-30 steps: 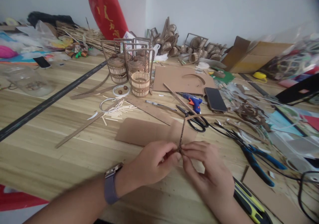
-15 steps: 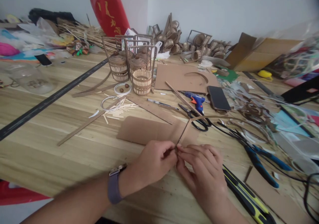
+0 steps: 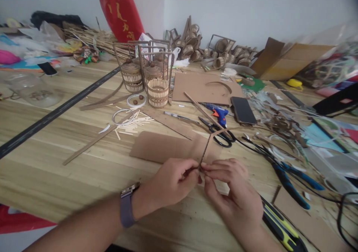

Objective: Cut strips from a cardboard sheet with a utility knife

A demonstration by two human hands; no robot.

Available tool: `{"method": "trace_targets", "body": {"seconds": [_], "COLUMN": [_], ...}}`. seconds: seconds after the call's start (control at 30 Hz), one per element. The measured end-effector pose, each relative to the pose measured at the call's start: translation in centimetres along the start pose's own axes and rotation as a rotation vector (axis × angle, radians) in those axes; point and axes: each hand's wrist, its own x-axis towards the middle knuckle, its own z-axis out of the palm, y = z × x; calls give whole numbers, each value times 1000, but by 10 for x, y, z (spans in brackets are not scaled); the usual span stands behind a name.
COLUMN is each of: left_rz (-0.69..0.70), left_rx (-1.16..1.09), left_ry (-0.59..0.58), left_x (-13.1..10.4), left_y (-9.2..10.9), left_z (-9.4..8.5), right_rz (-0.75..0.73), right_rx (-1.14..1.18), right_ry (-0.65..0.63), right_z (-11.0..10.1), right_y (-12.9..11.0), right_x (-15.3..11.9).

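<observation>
A thin brown cardboard strip (image 3: 206,148) runs up from my fingertips, bends near the scissors and trails off to the right. My left hand (image 3: 175,179), with a watch on the wrist, pinches its near end between thumb and bent fingers. Opposite, my right hand (image 3: 233,194) holds its fingertips on the same end, the thumb lower and a little apart from the index finger. The fingers hide the very tip. Just beyond lies a flat cardboard piece (image 3: 159,146). Black-handled scissors (image 3: 225,140) rest past the strip's bend.
A yellow-black utility knife (image 3: 282,226) and blue-handled pliers (image 3: 291,186) lie right. Farther off are a blue glue gun (image 3: 219,112), a phone (image 3: 243,110), a pen (image 3: 179,116), small woven baskets (image 3: 158,93) and loose short sticks (image 3: 132,123). A cardboard box (image 3: 296,59) stands back right.
My right hand has shifted slightly right, and its thumb has opened away from the fingers. My left hand keeps its pinch on the strip. The view has moved a little.
</observation>
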Motion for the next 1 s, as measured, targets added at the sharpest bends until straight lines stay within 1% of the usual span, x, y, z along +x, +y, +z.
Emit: {"method": "trace_targets", "body": {"seconds": [0.17,0.37,0.43,0.6,0.8,0.9,1.0], "left_rz": [-23,-31,-21,1,66,66,45], "left_rx": [-45,-82,-82,-61,-66,-49,-47], "left_ry": [-43,-14,-7,-7,-44,-44,-35], "left_x": [1,-1,-2,-3,-3,-1,0], "left_y": [2,-1,-3,-5,-3,-2,-1], "left_z": [0,1,2,4,-1,-2,-2], "right_rz": [-31,-85,-84,-27,34,34,3], "right_rx": [-73,-234,-230,-165,-62,-34,-86], "right_ry": [-2,11,0,-16,13,18,18], "right_z": [3,3,3,4,-1,-2,-1], "right_y": [0,-2,-2,-5,-6,-4,-3], "right_x": [-4,-6,-7,-8,-4,-2,-3]}}
